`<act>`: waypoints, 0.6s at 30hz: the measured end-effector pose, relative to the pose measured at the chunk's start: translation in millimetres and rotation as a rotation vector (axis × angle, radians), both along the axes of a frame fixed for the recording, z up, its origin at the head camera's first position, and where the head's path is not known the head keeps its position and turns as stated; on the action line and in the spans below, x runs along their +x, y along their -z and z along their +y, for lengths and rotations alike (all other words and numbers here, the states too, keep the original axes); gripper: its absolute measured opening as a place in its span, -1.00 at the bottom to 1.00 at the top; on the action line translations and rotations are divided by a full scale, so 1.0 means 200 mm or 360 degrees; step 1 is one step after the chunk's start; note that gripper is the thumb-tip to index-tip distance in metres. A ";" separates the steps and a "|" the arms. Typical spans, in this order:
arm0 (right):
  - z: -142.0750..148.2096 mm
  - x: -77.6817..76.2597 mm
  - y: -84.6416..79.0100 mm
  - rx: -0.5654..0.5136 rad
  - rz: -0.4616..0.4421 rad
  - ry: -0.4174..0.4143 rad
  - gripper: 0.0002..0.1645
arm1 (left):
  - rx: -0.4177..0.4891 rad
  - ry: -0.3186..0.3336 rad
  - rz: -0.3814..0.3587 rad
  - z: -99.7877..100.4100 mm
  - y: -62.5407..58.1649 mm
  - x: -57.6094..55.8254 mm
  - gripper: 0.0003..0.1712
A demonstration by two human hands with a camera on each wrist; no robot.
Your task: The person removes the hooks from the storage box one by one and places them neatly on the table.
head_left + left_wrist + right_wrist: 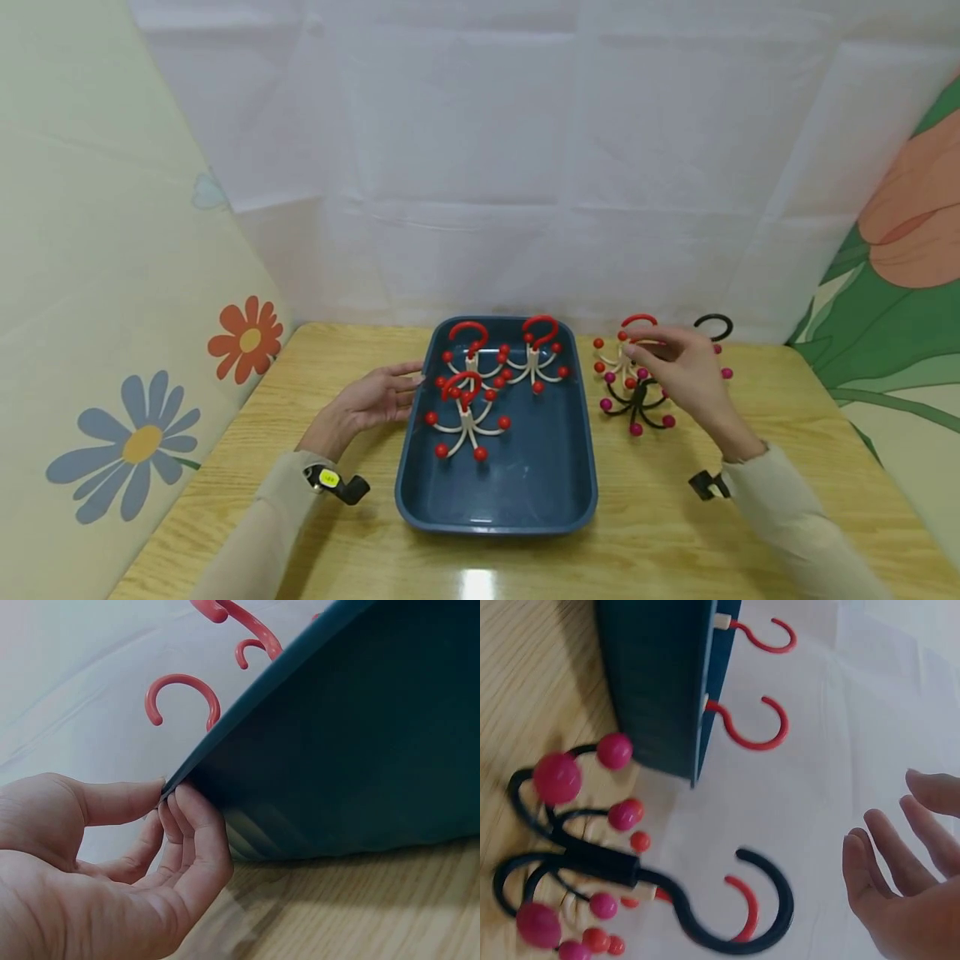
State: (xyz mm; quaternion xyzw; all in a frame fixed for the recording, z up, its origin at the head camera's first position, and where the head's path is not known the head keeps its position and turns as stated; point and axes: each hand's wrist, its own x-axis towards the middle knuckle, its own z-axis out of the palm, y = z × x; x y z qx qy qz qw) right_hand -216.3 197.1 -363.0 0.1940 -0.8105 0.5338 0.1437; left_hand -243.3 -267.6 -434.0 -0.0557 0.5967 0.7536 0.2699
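Observation:
In the head view my left hand (pixel 378 398) is at the left rim of a dark blue tray (pixel 517 492). The left wrist view shows its thumb and fingers pinching that rim. Three multi-arm hook hangers with cream arms, red balls and red hooks stand in the tray: a front one (pixel 467 421), a back left one (pixel 471 362) and a back right one (pixel 533 360). My right hand (pixel 686 367), fingers loosely bent and holding nothing, hovers by a cream-and-red hanger (pixel 621 362) right of the tray. A black hanger with magenta balls (pixel 637 407) stands just in front.
Behind my right hand shows another black hook (pixel 714 323), its lower part largely hidden. The wooden table (pixel 675 533) backs onto a white cloth (pixel 480 167). Flower-printed cloths hang at both sides.

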 end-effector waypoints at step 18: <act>-0.28 -0.02 -0.04 0.0073 -0.0304 -0.0283 -0.43 | -0.0007 0.0041 0.0038 -0.01 0.02 0.00 -0.28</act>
